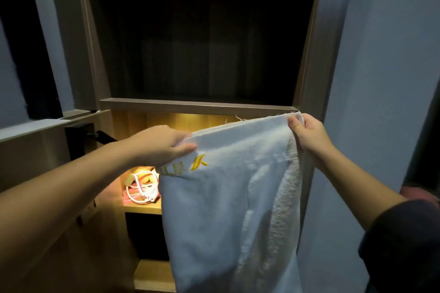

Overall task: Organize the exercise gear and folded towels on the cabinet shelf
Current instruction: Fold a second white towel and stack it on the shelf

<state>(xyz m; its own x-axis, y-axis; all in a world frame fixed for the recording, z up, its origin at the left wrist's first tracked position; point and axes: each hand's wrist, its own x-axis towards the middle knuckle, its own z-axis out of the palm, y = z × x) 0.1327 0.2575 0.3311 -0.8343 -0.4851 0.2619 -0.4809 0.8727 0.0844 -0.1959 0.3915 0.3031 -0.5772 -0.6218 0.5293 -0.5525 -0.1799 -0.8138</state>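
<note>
You are holding 1 white towel (pixel 233 197) in 2 hands: left hand (pixel 162 145), right hand (pixel 307 135). You are seeing 1 bundle of pink and white cord (pixel 141 188) lying on 1 lit shelf (pixel 142 209), and 1 black handle (pixel 102 137).

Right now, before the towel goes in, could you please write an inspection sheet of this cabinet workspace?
surface: lit wooden cabinet shelf, partly hidden behind the white terry towel with yellow embroidered logo.
job's things: that towel hangs unfolded; pink-and-white corded exercise bundle lies on the shelf.
clutter: nothing seen.
grippers: left hand and right hand each grip the towel's top edge.
cables: nothing seen beyond the bundle's cords.
surroundings: dark upper compartment, black lever handle at left, grey wall at right.
</note>
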